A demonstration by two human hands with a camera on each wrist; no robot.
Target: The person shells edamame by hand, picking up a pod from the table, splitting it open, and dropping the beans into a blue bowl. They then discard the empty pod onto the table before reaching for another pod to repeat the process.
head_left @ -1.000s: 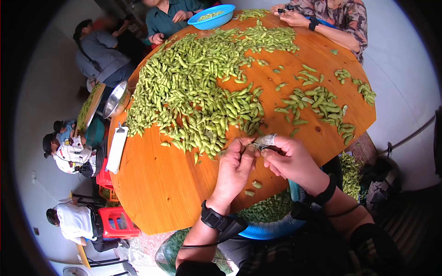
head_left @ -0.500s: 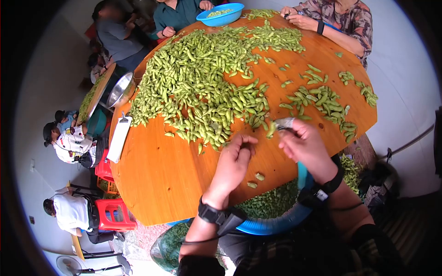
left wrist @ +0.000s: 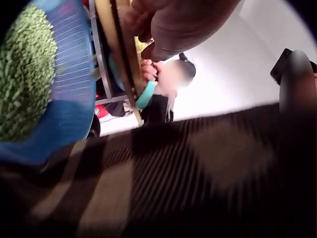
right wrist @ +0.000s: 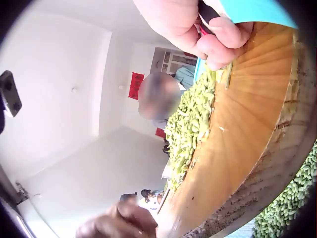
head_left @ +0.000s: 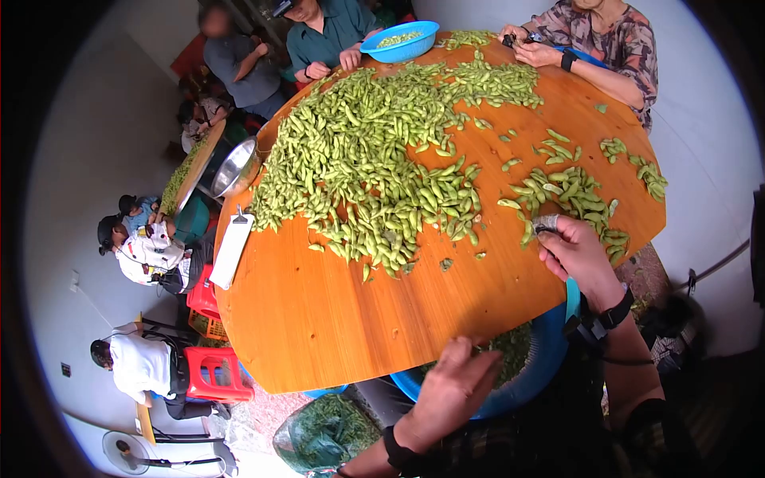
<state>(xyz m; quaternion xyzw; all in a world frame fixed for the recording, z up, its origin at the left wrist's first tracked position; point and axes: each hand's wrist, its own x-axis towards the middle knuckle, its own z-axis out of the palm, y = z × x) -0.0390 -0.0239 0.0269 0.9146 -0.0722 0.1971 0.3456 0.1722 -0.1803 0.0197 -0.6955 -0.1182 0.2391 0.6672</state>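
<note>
My left hand [head_left: 458, 382] hovers at the table's near edge, over a blue basin [head_left: 402, 386] of shelled green beans, its fingers loosely bent. Small blurred green bits [left wrist: 94, 72] show beside the basin's rim in the left wrist view. My right hand [head_left: 578, 251] is over the right side of the wooden table [head_left: 358, 319], fingertips right at a small heap of green bean pods [head_left: 570, 187]. A greyish wrap [head_left: 546, 221] covers one fingertip. Curled fingers grip a small dark object [right wrist: 209, 12] with a red part, mostly hidden by the hand.
A large pile of pods [head_left: 358, 151] covers the table's far left. A clipboard [head_left: 233, 251] and a metal bowl [head_left: 237, 167] lie at the left edge. Two people sit across, near another blue basin [head_left: 402, 52]. Red stools [head_left: 215, 374] and a green sack [head_left: 327, 434] stand on the floor.
My hands, together a second ago, have parted: the left drew back to the basin, the right moved out to the small pod heap. The two bits near the table edge are gone.
</note>
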